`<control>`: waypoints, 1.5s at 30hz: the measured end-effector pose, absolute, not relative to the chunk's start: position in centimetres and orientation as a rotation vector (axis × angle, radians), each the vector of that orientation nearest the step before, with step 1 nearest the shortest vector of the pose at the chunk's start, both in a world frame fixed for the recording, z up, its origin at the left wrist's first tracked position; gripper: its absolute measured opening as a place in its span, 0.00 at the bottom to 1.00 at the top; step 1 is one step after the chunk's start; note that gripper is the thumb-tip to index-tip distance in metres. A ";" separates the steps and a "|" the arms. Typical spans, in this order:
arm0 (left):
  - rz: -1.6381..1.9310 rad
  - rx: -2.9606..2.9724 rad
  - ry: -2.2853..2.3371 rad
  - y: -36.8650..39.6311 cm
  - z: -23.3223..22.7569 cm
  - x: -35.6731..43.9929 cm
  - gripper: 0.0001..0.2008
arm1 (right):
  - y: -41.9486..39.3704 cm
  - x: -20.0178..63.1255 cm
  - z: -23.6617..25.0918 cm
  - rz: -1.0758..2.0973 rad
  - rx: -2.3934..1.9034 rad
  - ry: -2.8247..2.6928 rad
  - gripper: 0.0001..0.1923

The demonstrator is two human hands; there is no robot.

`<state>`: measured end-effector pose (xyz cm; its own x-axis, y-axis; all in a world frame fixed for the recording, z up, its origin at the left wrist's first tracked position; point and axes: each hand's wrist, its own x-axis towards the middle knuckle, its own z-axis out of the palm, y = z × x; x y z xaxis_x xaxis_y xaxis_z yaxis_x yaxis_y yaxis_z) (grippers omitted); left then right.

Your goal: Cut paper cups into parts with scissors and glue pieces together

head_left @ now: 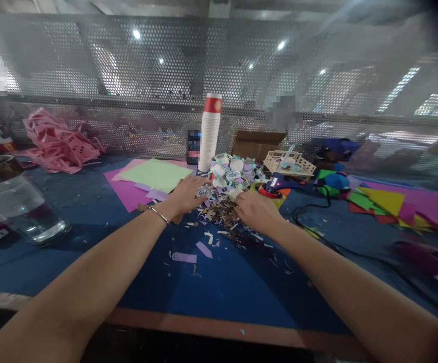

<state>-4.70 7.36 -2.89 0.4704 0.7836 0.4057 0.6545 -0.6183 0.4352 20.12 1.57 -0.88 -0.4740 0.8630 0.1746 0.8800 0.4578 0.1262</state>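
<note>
Before me is a heap of small paper scraps and white paper discs [236, 165], some with dark printed patterns. At the heap's left side, my left hand [184, 195] has its fingers and thumb apart. A patterned disc [204, 192] shows between them; whether they touch it I cannot tell. On the right, my right hand [256, 210] has its fingers closed at the edge of a small white round piece [234, 194]. Brown and white shreds [222, 214] lie between the hands. Two lilac paper tags [184, 257] rest nearer to me.
Behind the heap stand a tall stack of paper cups [209, 136] and a phone [194, 146]. Coloured sheets [158, 174] lie left, with crumpled pink material [60, 143] and a clear jar [25, 206] farther out. Right are a blue tool [279, 184], its black cord [340, 247] and a wooden frame [290, 164].
</note>
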 end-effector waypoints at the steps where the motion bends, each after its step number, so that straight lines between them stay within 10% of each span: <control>1: 0.855 2.513 1.246 7.3 -3.0 -4.5 0.25 | 1.6 20.1 -0.9 -0.274 -1.550 -2.597 0.15; 20: 0.983 2.113 0.895 6.8 -2.8 -0.7 0.17 | 0.5 20.9 -0.3 1.051 -1.089 -1.606 0.16; 45: 0.969 2.184 1.040 5.4 -2.4 -0.5 0.07 | 1.2 22.0 -2.0 0.836 -1.184 -1.740 0.13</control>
